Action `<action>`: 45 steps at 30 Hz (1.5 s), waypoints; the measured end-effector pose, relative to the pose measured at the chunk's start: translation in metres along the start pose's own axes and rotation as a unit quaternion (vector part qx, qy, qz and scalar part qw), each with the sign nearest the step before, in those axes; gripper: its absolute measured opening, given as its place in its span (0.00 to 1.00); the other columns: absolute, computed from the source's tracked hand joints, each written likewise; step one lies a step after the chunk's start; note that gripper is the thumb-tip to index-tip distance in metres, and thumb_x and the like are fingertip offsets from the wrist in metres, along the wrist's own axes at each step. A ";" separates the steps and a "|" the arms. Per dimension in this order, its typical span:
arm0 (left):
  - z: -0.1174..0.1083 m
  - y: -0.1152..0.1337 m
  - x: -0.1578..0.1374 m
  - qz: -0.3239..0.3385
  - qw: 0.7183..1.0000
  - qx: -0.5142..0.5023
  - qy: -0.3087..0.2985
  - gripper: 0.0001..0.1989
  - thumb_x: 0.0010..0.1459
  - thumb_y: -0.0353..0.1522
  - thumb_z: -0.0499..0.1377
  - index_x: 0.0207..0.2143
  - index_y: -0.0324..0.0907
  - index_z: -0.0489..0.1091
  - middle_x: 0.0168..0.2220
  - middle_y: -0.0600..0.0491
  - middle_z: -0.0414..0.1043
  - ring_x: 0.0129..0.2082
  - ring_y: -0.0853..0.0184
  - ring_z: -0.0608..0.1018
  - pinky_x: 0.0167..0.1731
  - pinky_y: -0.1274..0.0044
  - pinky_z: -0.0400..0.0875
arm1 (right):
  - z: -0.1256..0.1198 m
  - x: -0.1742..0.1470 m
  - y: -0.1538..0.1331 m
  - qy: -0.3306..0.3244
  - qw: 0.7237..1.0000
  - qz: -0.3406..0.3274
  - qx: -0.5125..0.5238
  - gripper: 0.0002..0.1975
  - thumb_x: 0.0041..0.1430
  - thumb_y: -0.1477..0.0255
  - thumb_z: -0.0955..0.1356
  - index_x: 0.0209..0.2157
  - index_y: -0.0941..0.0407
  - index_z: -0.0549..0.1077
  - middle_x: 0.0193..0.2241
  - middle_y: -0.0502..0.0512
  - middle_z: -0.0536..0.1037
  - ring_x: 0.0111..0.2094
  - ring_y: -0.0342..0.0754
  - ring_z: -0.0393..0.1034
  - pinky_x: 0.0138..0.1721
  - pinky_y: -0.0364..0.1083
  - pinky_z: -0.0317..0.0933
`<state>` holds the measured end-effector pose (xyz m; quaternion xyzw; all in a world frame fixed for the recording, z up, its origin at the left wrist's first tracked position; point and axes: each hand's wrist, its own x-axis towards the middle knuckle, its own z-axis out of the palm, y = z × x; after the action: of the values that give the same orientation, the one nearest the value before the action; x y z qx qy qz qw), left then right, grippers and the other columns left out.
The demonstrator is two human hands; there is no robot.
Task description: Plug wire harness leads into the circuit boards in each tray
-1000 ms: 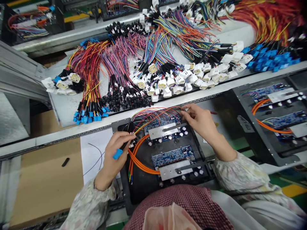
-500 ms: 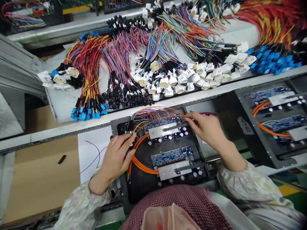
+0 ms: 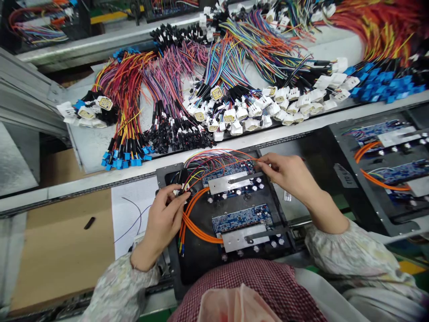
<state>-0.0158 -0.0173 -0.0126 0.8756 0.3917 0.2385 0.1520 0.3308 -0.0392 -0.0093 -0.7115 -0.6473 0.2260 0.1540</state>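
The thumb and forefinger of the right hand [image 3: 284, 174] pinch a thin orange wire [image 3: 246, 159] above the far right edge of the black case [image 3: 197, 264], the wrist slightly bent and the forearm slanting in from the near right. At the case's far left side, the left hand [image 3: 164, 214] is back-up, its thumb and forefinger drawn together, seemingly on the end of the wire bundle [image 3: 201, 163], though the fingertips hide which strands they grip. That bundle arches over the case's far edge to the upper circuit board [image 3: 217, 177]; thick orange cables [image 3: 197, 230] loop down inside the case to the lower board [image 3: 241, 217]. Left of the case, a white sheet [image 3: 119, 214] carries print too faint to read, and a cardboard [image 3: 60, 255] bears a short black piece [image 3: 89, 222]. Right of the case, a grey tag [image 3: 343, 175] shows dark characters, turned and too small to read surely. Beyond the case lie heaped harnesses with white connectors [image 3: 231, 116].
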 end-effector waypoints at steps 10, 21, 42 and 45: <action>0.001 -0.002 -0.002 0.000 1.000 0.003 -0.003 0.14 0.62 0.22 0.56 0.46 0.43 0.73 0.50 0.44 0.67 0.34 0.68 0.71 0.37 0.73 0.73 | -0.002 0.002 -0.001 -0.007 1.000 -0.004 0.009 0.14 0.62 0.61 0.64 0.36 0.53 0.77 0.22 0.50 0.76 0.21 0.45 0.65 0.26 0.44 0.54; 0.002 -0.005 -0.004 0.025 0.999 0.043 -0.009 0.13 0.62 0.23 0.55 0.46 0.43 0.73 0.49 0.45 0.67 0.36 0.66 0.72 0.35 0.74 0.72 | -0.001 0.005 -0.001 -0.012 1.000 -0.016 0.006 0.12 0.62 0.63 0.65 0.35 0.53 0.78 0.23 0.50 0.78 0.22 0.45 0.68 0.26 0.45 0.55; -0.034 0.041 -0.005 -0.122 0.970 -0.196 0.074 0.09 0.66 0.33 0.56 0.47 0.45 0.72 0.46 0.46 0.73 0.44 0.62 0.76 0.41 0.69 0.74 | 0.005 0.091 -0.040 -0.094 0.977 -0.190 -0.011 0.09 0.56 0.66 0.67 0.31 0.51 0.80 0.24 0.49 0.77 0.24 0.44 0.66 0.28 0.44 0.52; -0.016 0.078 0.022 -0.252 0.846 -0.470 -0.012 0.10 0.66 0.37 0.57 0.40 0.42 0.76 0.40 0.48 0.76 0.35 0.67 0.77 0.32 0.76 0.73 | 0.001 0.096 -0.048 -0.110 0.974 -0.198 -0.030 0.08 0.55 0.63 0.69 0.30 0.50 0.80 0.24 0.50 0.78 0.25 0.44 0.67 0.27 0.43 0.52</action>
<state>0.0361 -0.0494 0.0429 0.5729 0.4382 0.3372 0.6050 0.2949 0.0612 0.0029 -0.5442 -0.7948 0.2483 0.1019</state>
